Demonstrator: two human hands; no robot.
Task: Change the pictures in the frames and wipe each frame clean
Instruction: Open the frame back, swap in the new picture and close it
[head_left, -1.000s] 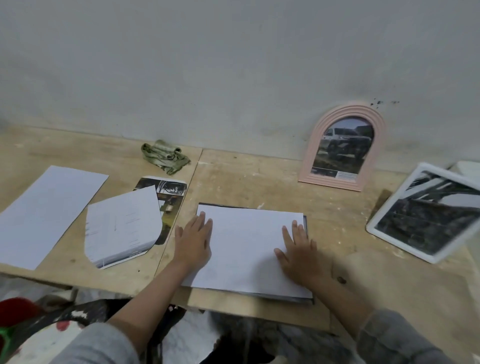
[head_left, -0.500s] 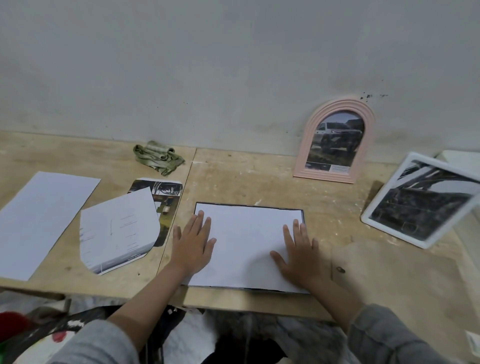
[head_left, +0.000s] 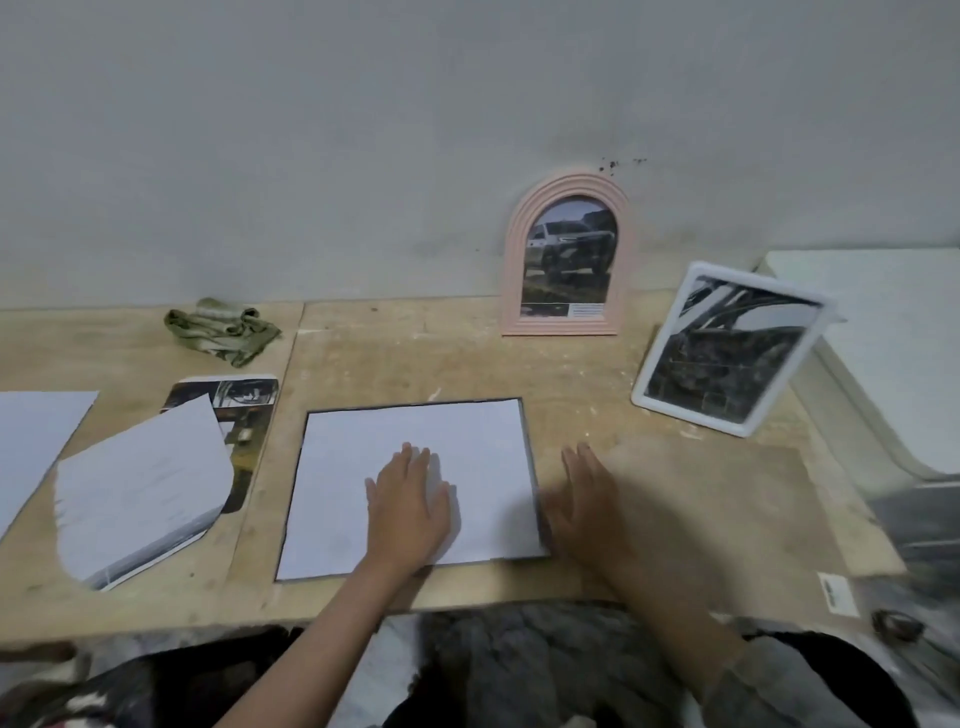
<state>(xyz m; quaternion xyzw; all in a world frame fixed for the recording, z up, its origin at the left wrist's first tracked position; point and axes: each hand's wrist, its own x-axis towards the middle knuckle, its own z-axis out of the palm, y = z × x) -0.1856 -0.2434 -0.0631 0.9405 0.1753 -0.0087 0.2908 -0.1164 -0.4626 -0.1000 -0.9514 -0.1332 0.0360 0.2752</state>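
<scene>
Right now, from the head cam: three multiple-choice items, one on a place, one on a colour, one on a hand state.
1. Where is the green cloth?
A. on the white sheet
B. at the back of the table, left of the arched frame
C. in a hand

2. What colour is the arched frame?
A. pink
B. black
C. blue

3. How is the left hand?
A. fisted
B. gripping the cloth
C. flat, fingers spread on the white sheet

Key: B, the cloth lies near the wall, apart from both hands; A, its ribbed border is pink; C, palm down on the paper.
</scene>
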